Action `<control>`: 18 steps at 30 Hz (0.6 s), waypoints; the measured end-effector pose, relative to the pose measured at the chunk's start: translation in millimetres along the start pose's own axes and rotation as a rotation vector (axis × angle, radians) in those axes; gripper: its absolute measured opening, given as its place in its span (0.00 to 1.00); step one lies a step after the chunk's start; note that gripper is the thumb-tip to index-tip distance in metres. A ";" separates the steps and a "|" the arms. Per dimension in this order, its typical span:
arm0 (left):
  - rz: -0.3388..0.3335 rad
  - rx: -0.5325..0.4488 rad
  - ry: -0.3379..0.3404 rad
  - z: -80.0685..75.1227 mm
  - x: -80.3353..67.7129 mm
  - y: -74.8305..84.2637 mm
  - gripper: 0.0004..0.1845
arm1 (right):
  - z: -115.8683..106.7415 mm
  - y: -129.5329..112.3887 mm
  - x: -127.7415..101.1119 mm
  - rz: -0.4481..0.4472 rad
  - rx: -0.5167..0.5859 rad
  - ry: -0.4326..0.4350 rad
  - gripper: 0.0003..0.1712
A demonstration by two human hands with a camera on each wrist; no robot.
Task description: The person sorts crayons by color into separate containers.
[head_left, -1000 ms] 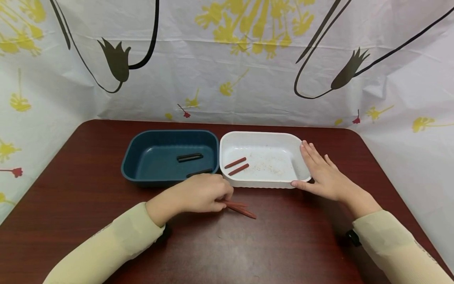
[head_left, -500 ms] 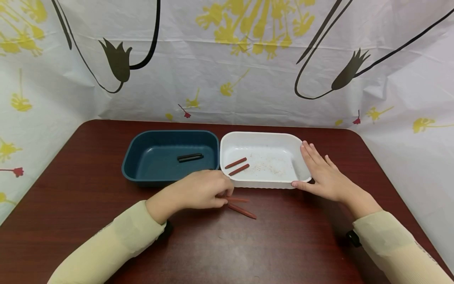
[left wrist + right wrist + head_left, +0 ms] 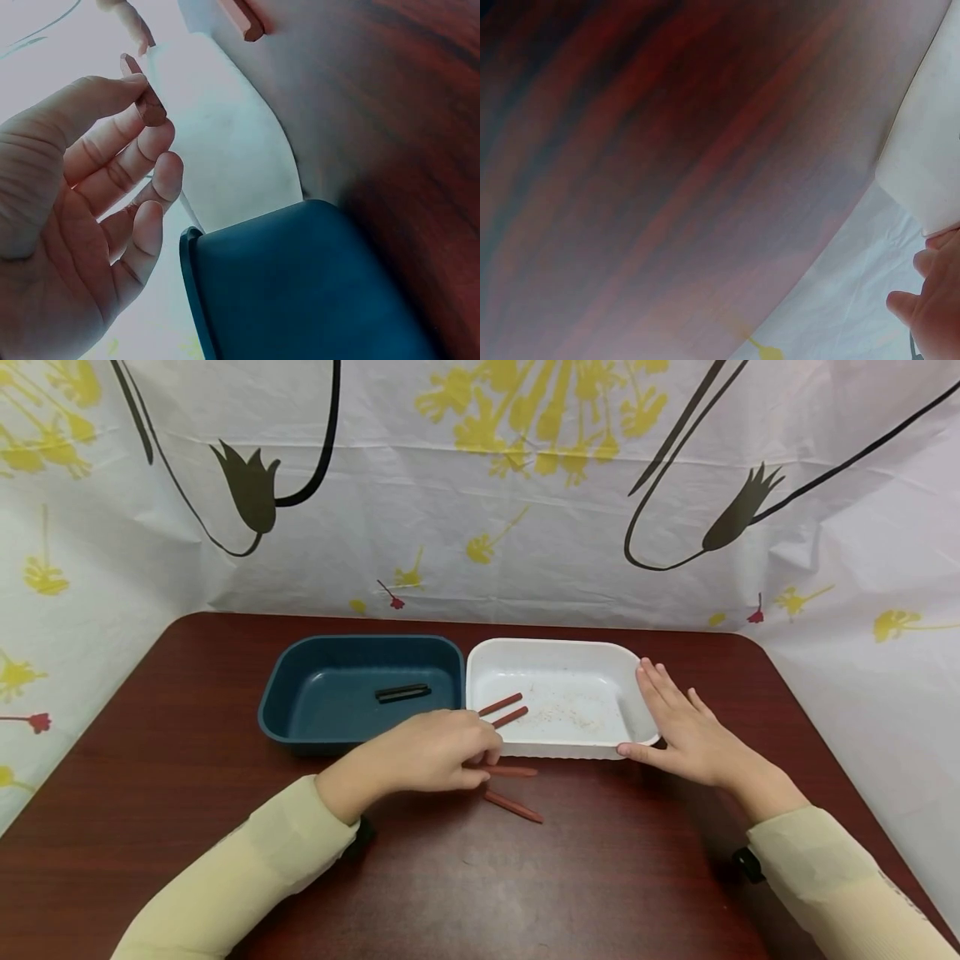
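My left hand (image 3: 423,750) pinches a reddish-brown crayon (image 3: 519,772) between thumb and fingertips, just in front of the white tray (image 3: 558,749). In the left wrist view the held crayon (image 3: 152,111) has flat sides, and the other fingers curl loosely below it. A second reddish-brown crayon (image 3: 513,807) lies on the table, slanting away from my hand. Two more reddish-brown crayons (image 3: 512,717) lie inside the white tray at its left, partly covered by my hand. My right hand (image 3: 690,735) rests with straight, spread fingers against the tray's right end.
A dark teal tray (image 3: 322,697) stands against the white tray's left side, with black crayons (image 3: 402,693) in it. Brown crumbs (image 3: 566,710) dot the white tray's floor. The dark red table (image 3: 525,893) ends at a patterned white sheet (image 3: 480,577) behind and at the sides.
My left hand has drawn one reddish-brown crayon away from the other and carried it slightly up and right toward the white tray. The other crayon stays on the table. My right hand stays put.
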State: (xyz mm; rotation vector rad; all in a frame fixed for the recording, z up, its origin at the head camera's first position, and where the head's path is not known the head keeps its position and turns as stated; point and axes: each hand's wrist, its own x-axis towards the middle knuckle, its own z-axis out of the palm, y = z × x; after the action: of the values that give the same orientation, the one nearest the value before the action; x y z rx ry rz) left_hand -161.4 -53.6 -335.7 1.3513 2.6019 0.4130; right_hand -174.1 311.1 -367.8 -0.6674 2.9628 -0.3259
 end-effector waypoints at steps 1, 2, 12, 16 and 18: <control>0.000 0.002 0.001 -0.5 0.8 0.1 0.02 | 0.0 0.0 -0.2 0.000 -0.001 0.000 0.63; 0.000 0.004 0.002 -1.3 1.6 0.4 0.02 | -0.1 0.1 -0.5 0.000 -0.001 0.000 0.63; 0.007 0.017 0.047 -7.0 7.3 -2.9 0.02 | -0.8 1.1 -1.0 0.003 -0.018 0.003 0.63; 0.009 0.024 0.085 -6.7 9.2 -6.0 0.02 | -0.6 1.0 0.3 -0.004 -0.020 0.005 0.63; 0.011 0.027 0.104 -6.5 10.5 -7.1 0.02 | -0.5 1.1 0.1 -0.002 -0.021 0.005 0.63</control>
State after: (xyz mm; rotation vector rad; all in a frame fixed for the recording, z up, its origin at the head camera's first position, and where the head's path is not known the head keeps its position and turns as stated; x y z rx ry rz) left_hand -174.6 -49.9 -332.2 1.3895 2.6938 0.4638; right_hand -174.7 312.1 -367.5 -0.6735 2.9744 -0.2976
